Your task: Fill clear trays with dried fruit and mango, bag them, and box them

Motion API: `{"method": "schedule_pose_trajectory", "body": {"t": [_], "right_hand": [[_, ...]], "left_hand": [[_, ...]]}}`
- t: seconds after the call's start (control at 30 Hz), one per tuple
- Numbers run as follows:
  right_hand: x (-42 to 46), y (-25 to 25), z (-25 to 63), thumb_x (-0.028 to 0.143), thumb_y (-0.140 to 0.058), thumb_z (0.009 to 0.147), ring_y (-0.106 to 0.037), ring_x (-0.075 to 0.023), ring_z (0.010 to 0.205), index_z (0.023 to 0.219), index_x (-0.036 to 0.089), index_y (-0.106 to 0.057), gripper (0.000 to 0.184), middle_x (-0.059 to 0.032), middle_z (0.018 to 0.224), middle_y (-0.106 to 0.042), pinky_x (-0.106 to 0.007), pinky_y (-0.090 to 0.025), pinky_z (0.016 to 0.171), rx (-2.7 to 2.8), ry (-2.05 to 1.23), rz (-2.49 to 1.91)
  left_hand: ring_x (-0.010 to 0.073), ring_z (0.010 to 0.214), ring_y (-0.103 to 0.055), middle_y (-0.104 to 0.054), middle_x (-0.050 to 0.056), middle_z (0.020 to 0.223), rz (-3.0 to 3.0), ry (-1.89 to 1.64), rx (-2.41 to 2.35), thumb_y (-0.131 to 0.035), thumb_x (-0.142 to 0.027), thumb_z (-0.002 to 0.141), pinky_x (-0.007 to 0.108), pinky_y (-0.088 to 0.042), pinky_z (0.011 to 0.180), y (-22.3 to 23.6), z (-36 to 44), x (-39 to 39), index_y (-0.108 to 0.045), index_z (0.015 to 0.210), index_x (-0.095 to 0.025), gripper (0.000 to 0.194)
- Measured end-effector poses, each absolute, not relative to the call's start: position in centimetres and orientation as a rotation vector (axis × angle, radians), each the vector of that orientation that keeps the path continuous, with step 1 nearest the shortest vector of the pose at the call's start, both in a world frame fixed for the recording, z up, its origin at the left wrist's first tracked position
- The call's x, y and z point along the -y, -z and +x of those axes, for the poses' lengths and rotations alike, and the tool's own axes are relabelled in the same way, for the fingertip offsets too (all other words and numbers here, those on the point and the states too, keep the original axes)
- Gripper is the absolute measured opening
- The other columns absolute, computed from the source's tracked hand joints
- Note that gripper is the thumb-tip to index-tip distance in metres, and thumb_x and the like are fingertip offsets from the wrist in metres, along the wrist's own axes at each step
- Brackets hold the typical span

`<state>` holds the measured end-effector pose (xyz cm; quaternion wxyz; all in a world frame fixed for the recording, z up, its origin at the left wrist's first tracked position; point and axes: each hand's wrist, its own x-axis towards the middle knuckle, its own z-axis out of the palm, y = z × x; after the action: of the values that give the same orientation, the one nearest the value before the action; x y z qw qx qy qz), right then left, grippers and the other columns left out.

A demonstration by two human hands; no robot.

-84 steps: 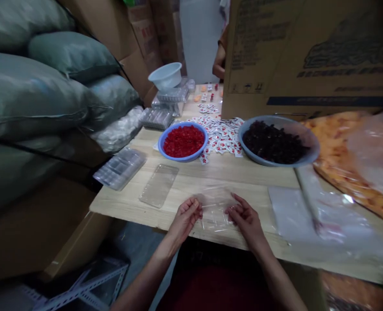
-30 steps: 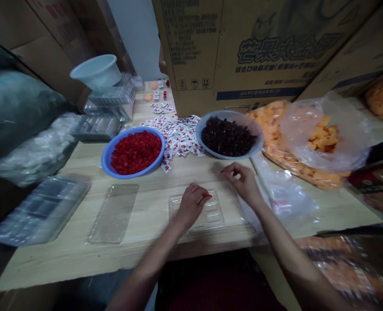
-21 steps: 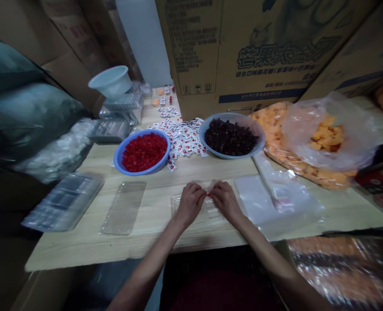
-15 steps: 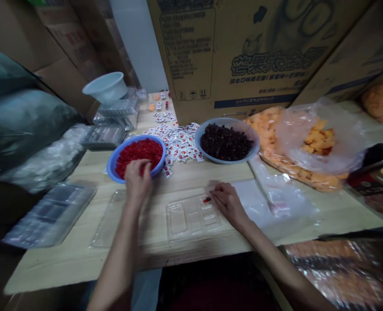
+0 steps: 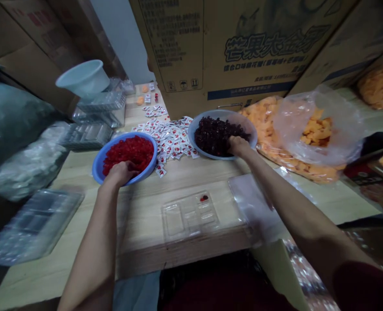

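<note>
Head view: left hand [image 5: 122,172] at near edge inside red-filled bowl [image 5: 97,167], right hand [image 5: 239,145] likewise inside dark-filled bowl [image 5: 191,137]; grips' opening, hold unclear.

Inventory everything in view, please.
Red pieces: many, in blue bowl
Dark pieces: many, in pale-blue bowl
Sachets: many, white, between bowls
Tray: one, clear, front centre
Tray stacks: three, clear, left
Basin: one, pale, back left
Orange bags: at least two, right
Flat plastic: unclear count, whitish, right
Cartons: several, brown, behind
Sacks: at least two, greenish, left
Container: one, dark red, right
Table: one, pale, beneath
Left hand: one, in red pieces
Right hand: one, in dark pieces
</note>
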<state>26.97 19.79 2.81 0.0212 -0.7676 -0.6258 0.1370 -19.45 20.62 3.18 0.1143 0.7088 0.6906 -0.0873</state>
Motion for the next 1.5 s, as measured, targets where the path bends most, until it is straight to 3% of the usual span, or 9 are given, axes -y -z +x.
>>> {"method": "schedule_pose_trajectory", "body": {"t": [0.23, 0.37, 0.5, 0.7, 0.83, 1.0, 1.13, 1.3, 1.5], "right_hand": [[-19.0, -3.3, 28.3, 0.002, -0.064, 0.075, -0.067, -0.0256, 0.088, 0.084, 0.012, -0.072, 0.016, -0.0134, 0.089, -0.072, -0.033, -0.051, 0.080, 1.852, -0.415, -2.257], [-14.7, -4.2, 27.5, 0.015, -0.055, 0.088, -0.065, -0.0193, 0.086, 0.096, 0.013, -0.068, 0.015, -0.0095, 0.095, -0.072, -0.029, -0.050, 0.078, 1.730, -0.365, -1.932], [-5.5, -2.2, 22.9, 0.031, -0.060, 0.090, -0.066, -0.0191, 0.082, 0.091, 0.018, -0.068, 0.015, -0.0056, 0.090, -0.073, -0.030, -0.052, 0.074, 1.603, -0.877, -1.319], [2.0, 2.9, 17.2, 0.022, -0.065, 0.086, -0.064, -0.0175, 0.074, 0.085, 0.018, -0.071, 0.008, -0.0030, 0.080, -0.070, -0.028, -0.049, 0.069, 1.582, -1.068, -1.362], [1.4, 3.5, 17.3, 0.020, -0.063, 0.090, -0.066, -0.0194, 0.089, 0.090, 0.021, -0.076, 0.013, -0.0057, 0.092, -0.070, -0.031, -0.051, 0.081, 1.682, -0.960, -1.282], [1.9, 2.8, 17.5, 0.024, -0.058, 0.095, -0.065, -0.0198, 0.092, 0.102, 0.023, -0.076, 0.019, -0.0070, 0.098, -0.068, -0.031, -0.051, 0.081, 1.729, -0.899, -1.263], [2.7, 2.3, 17.6, 0.030, -0.053, 0.099, -0.065, -0.0200, 0.091, 0.105, 0.022, -0.074, 0.023, -0.0085, 0.100, -0.066, -0.029, -0.052, 0.076, 1.687, -0.905, -1.279], [3.1, 1.9, 17.5, 0.033, -0.052, 0.099, -0.065, -0.0204, 0.083, 0.105, 0.023, -0.072, 0.023, -0.0091, 0.098, -0.066, -0.029, -0.052, 0.065, 1.671, -0.929, -1.300], [3.9, 1.0, 18.0, 0.037, -0.054, 0.096, -0.069, -0.0259, 0.089, 0.100, 0.028, -0.074, 0.021, -0.0088, 0.097, -0.070, -0.035, -0.057, 0.068, 1.623, -0.828, -1.350]], "left_hand": [[0.0273, 0.091, -0.068, -0.075, 0.008, 0.089, 2.031, 0.276, -2.124, -0.065, -0.034, 0.075, 0.029, -0.048, 0.074, -4.2, -19.4, -20.3, -0.071, 0.085, -0.020, 0.018], [0.0239, 0.086, -0.066, -0.072, 0.008, 0.087, 2.008, -0.480, -2.199, -0.059, -0.038, 0.082, 0.031, -0.049, 0.079, -4.7, -19.2, -17.5, -0.067, 0.085, -0.018, 0.021], [0.0179, 0.080, -0.064, -0.071, 0.004, 0.092, 1.827, -1.047, -1.620, -0.062, -0.040, 0.085, 0.028, -0.050, 0.074, -5.2, -14.3, -10.3, -0.065, 0.100, -0.019, 0.026], [0.0158, 0.079, -0.061, -0.068, 0.002, 0.084, 1.893, -0.747, -1.200, -0.062, -0.027, 0.091, 0.028, -0.047, 0.073, -0.7, -3.2, -0.8, -0.068, 0.089, -0.020, 0.009], [0.0209, 0.092, -0.058, -0.064, 0.006, 0.089, 2.155, -0.722, -1.225, -0.062, -0.025, 0.092, 0.035, -0.047, 0.084, 2.3, -0.6, 0.9, -0.073, 0.088, -0.021, 0.012], [0.0205, 0.095, -0.060, -0.066, 0.007, 0.095, 2.233, -0.848, -1.253, -0.050, -0.026, 0.098, 0.034, -0.050, 0.085, 0.6, -3.4, -1.0, -0.071, 0.107, -0.023, 0.022], [0.0213, 0.106, -0.061, -0.067, 0.011, 0.111, 2.138, -1.091, -1.776, -0.047, -0.027, 0.099, 0.036, -0.048, 0.096, -3.2, -10.6, -8.8, -0.063, 0.118, -0.019, 0.027], [0.0268, 0.102, -0.066, -0.072, 0.013, 0.106, 2.089, -0.148, -2.032, -0.071, -0.025, 0.078, 0.033, -0.050, 0.089, -4.7, -17.5, -18.8, -0.070, 0.104, -0.015, 0.028], [0.0241, 0.089, -0.070, -0.076, 0.010, 0.093, 2.085, 0.010, -1.935, -0.071, -0.021, 0.072, 0.028, -0.052, 0.078, -3.6, -18.3, -20.6, -0.074, 0.086, -0.018, 0.015]]}}
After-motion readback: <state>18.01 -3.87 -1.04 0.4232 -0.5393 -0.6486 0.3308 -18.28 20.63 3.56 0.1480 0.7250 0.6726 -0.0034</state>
